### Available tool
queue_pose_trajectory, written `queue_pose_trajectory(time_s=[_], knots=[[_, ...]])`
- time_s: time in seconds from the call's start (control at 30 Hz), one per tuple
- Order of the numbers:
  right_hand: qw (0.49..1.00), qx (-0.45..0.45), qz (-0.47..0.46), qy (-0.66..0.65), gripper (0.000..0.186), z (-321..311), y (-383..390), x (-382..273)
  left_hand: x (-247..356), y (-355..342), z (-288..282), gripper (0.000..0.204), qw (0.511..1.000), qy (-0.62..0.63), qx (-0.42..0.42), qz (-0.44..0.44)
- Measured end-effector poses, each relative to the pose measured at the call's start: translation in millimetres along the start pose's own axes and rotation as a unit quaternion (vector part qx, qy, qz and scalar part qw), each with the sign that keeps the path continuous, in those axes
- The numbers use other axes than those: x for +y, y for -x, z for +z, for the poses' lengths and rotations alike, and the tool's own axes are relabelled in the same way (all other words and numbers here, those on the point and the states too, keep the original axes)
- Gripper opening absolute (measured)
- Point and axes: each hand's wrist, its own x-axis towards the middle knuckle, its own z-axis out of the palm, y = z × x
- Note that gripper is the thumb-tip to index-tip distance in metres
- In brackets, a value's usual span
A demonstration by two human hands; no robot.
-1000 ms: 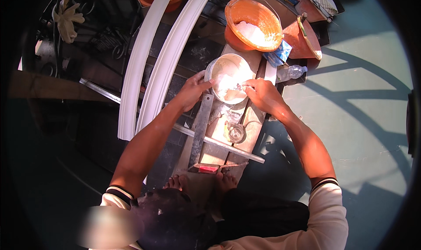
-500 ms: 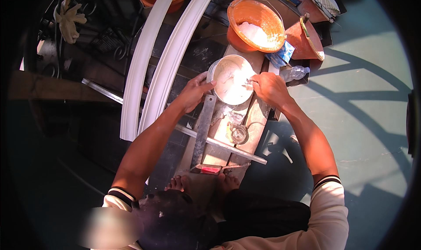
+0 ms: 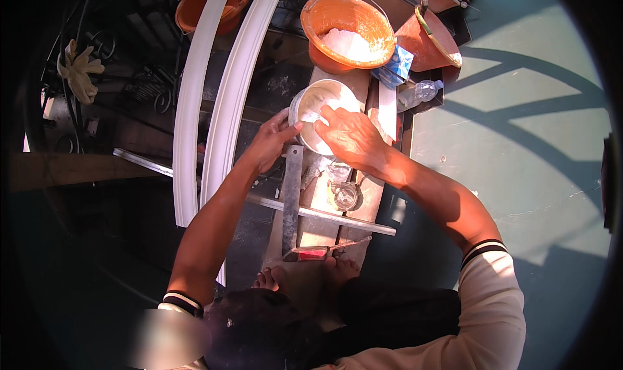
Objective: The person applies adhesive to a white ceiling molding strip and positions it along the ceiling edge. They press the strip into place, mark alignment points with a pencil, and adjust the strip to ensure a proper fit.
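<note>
While the left hand (image 3: 267, 141) is clamped on the near-left rim of a small white bucket (image 3: 345, 95), the right hand (image 3: 354, 136) reaches over its opening with fingers curled together; whether they grip a tool cannot be told. White paste (image 3: 311, 115) lies beneath the right fingers, so handling of it looks under way, not finished; how evenly it is worked is hidden. Beyond the hands, an orange bucket (image 3: 317, 18) contains more white material (image 3: 347, 43). Curved white mouldings (image 3: 233, 97) stretch left of the left hand; a flat steel bar (image 3: 292, 198) lies below both.
</note>
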Motion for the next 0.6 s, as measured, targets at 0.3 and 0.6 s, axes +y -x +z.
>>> queue_pose_trajectory(time_s=[0.3,0.6], knots=[[0.991,-0.033,0.118,-0.045,0.016,-7.7,30.3,47.8,9.1,3.7,12.4,0.061,0.999,-0.046,0.011,0.009],[0.979,-0.107,0.16,-0.067,0.017,-2.6,26.6,39.4,1.3,3.4,10.1,0.059,0.999,-0.028,0.019,0.023]])
